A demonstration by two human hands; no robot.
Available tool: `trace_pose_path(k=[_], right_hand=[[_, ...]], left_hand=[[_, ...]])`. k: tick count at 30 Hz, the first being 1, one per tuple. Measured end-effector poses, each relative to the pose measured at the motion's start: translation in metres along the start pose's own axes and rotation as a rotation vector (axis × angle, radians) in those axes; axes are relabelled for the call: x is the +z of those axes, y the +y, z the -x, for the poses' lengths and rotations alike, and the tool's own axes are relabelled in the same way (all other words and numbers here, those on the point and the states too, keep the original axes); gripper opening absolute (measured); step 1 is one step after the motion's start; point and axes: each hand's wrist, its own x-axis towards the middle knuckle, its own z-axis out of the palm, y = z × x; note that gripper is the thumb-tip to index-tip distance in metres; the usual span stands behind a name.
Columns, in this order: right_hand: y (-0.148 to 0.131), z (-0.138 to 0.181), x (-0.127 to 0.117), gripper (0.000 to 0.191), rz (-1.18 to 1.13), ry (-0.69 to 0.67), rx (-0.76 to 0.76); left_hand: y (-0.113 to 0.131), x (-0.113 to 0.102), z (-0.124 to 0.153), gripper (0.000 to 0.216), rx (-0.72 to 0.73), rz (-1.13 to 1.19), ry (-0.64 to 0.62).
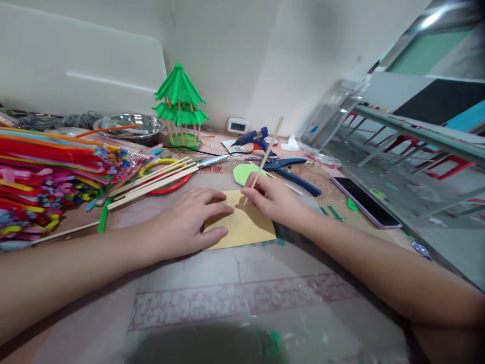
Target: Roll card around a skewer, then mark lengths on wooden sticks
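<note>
A yellow sheet of paper [242, 227] lies on the table in front of me. Across its left side rests my left hand [197, 217], fingers spread and holding nothing. My right hand [269, 197] pinches a thin wooden stick [268, 151], which stands tilted with its lower end at the paper. Just behind the right hand is a light green octagonal piece [242, 174], partly covered by the fingers. More wooden sticks [155, 184] lie in a bundle beyond my left hand, on top of scissors with red handles [176, 188].
Colourful pipe cleaners [49, 172] are heaped at left. Behind stand a green tiered pavilion model [181, 108], a metal bowl [140, 126], a small digital clock [238, 125] and a blue glue gun [253, 137]. Blue cutters [291, 169], a phone [364, 202] and a plastic bottle [326, 119] are at right.
</note>
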Motion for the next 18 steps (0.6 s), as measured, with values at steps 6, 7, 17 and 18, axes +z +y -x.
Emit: trace_pose_path(k=[6, 7, 17, 18], right_hand=[[-0.01, 0.003, 0.006, 0.041, -0.935, -0.123, 0.343], [-0.01, 0.003, 0.008, 0.043, -0.971, -0.146, 0.359], [-0.007, 0.005, 0.029, 0.05, -0.955, -0.211, 0.308], [-0.007, 0.005, 0.03, 0.05, -0.949, -0.212, 0.3]], left_hand=[[0.0, 0.002, 0.0, 0.048, 0.038, -0.008, 0.072], [0.001, 0.001, 0.0, 0.046, 0.052, -0.011, 0.086], [0.003, -0.003, -0.002, 0.022, 0.179, 0.094, 0.346], [0.003, -0.003, -0.002, 0.022, 0.18, 0.097, 0.347]])
